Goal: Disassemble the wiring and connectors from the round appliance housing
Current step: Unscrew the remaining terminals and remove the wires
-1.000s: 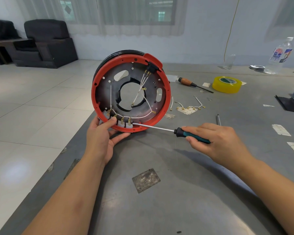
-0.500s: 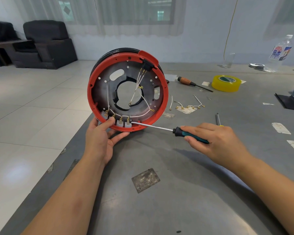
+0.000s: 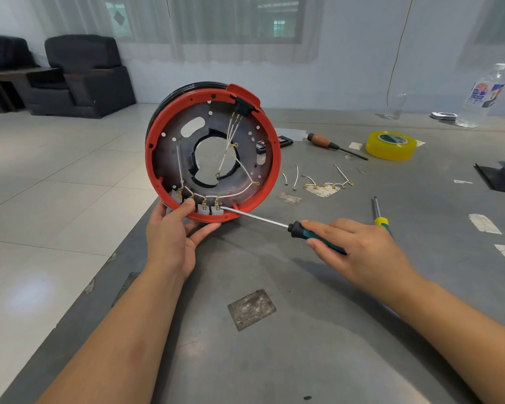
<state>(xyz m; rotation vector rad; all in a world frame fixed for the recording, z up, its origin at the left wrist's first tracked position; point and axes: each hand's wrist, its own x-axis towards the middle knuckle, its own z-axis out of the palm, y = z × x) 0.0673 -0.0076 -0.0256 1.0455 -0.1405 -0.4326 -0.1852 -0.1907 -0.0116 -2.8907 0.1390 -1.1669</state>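
At far left, two dark armchairs (image 3: 82, 74) stood on the tiled floor beyond the grey table (image 3: 274, 345). Left hand (image 3: 172, 237) gripped the near rim of the round red housing (image 3: 158, 132), thumb laid over the rim by the grey connector blocks (image 3: 209, 209), fingers curled beneath; housing stood on edge near the table's left side, open face toward the camera. White wires (image 3: 231, 196) with brass terminals ran from the blocks up to a black switch (image 3: 241, 107) at the top. Right hand (image 3: 359, 249) held the teal-handled screwdriver (image 3: 312, 233), fingers wrapped round the handle, tip at the rightmost block. Farther right lay loose wire pieces (image 3: 327, 185), a wooden-handled screwdriver (image 3: 330, 144), a yellow tape roll (image 3: 391, 145), a yellow-handled tool (image 3: 379, 217) and a plastic bottle (image 3: 481, 97)
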